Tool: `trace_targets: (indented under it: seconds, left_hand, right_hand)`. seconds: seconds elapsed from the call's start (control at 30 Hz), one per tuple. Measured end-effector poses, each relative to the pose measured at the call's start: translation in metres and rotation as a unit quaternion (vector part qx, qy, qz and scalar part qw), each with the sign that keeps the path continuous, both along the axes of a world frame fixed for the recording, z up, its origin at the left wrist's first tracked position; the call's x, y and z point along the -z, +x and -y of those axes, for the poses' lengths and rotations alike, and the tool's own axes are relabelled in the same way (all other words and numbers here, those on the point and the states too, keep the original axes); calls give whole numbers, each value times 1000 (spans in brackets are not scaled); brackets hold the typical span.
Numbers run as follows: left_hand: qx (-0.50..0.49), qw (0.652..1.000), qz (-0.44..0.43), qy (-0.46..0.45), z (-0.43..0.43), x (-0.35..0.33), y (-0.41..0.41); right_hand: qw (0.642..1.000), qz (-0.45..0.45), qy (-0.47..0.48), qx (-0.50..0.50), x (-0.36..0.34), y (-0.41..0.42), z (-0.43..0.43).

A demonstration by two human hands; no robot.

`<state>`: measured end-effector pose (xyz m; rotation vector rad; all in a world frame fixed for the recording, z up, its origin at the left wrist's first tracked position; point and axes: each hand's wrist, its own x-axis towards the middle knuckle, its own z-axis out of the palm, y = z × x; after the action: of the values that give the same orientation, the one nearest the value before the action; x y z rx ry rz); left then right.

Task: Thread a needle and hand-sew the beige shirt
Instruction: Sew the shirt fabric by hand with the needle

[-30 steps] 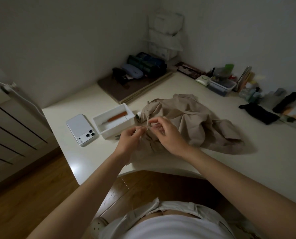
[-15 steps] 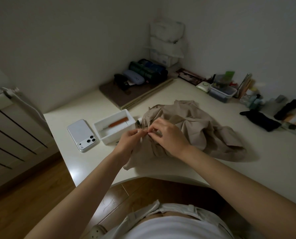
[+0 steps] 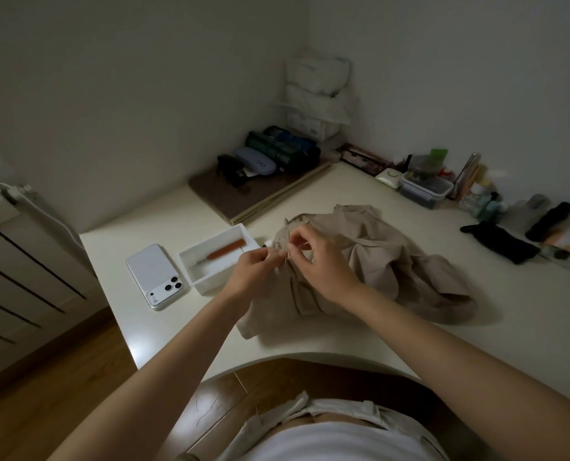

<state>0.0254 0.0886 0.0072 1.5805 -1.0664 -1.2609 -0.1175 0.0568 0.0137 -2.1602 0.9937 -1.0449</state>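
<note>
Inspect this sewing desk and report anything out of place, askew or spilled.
Nothing is spilled or visibly damaged. The beige shirt lies in a crumpled heap rather than flat, its near corner close to the curved front edge of the desk. The phone lies askew beside the white tray. The light looks dim for needlework.

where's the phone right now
Head view: the white phone lies camera-side up on the desk's left part, just left of the white tray.
</note>
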Motion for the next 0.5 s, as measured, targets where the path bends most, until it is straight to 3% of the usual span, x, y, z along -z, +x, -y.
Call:
trace_targets:
  seconds: [0.2, 0.33, 0.4, 0.5]
  left_hand:
    - [-10, 990, 135, -36, 6, 17, 11]
    - [28, 965, 255, -55, 16, 20, 20]
    - [66, 965, 242, -72, 20, 10, 18]
    - [173, 977, 121, -44, 22, -17, 5]
  right_hand:
    - [979, 134, 151, 0, -21, 1, 1]
    - [958, 195, 211, 7, -26, -2, 7]
    - [955, 191, 224, 14, -30, -5, 13]
    - [953, 180, 240, 39, -38, -9, 22]
